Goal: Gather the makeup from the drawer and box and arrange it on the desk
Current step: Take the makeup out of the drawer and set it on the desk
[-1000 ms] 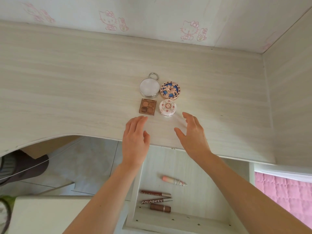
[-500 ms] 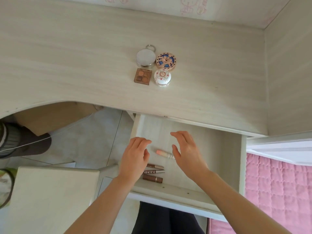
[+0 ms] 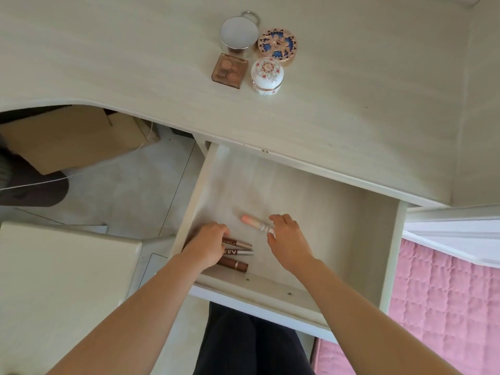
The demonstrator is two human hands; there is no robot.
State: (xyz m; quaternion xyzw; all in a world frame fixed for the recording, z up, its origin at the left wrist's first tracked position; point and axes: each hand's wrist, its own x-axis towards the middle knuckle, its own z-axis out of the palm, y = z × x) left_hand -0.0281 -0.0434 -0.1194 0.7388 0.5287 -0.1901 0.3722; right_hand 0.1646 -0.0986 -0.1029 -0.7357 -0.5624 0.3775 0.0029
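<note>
Both hands are inside the open drawer (image 3: 338, 212). My left hand (image 3: 209, 243) curls over the left ends of the brown makeup tubes (image 3: 238, 251), three lying side by side; the grip itself is hidden. My right hand (image 3: 286, 239) pinches the right end of a pink lip tube (image 3: 254, 221). On the desk (image 3: 121, 63) stand a round mirror compact (image 3: 238, 32), a blue-patterned round compact (image 3: 277, 46), a brown eyeshadow palette (image 3: 230, 71) and a white floral jar (image 3: 266, 75), grouped in a square.
A cardboard box (image 3: 70, 136) sits on the floor under the desk at left. A white stool or chair seat (image 3: 62, 288) is at lower left. Pink quilted bedding (image 3: 446, 307) lies to the right. My dark-clothed legs are below the drawer front.
Both hands dropped from above the desk edge down into the drawer. The left now covers the brown tubes and the right has closed on the pink tube. The camera tilted downward.
</note>
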